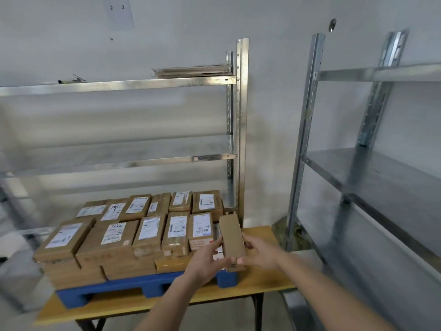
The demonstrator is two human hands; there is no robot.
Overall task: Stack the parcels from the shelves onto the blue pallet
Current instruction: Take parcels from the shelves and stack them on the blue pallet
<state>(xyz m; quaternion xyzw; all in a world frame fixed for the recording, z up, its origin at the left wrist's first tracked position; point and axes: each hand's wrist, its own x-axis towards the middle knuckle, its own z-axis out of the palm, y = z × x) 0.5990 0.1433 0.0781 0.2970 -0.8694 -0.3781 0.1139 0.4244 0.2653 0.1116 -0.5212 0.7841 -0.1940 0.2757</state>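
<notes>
Metal shelves [152,120] back a wooden desk [260,280] bearing the blue pallet [119,290] of stacked parcels [114,237]. Both hands' grip, left hand [206,258] and right hand [260,253], pinches a plain box [232,240] between them, just right of the stack.

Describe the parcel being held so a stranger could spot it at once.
Find the blue pallet on the yellow table, stacked with brown parcels. At its right end, the left hand and right hand hold one narrow parcel. Unlike its neighbours, its visible faces show plain cardboard with no white label.
</notes>
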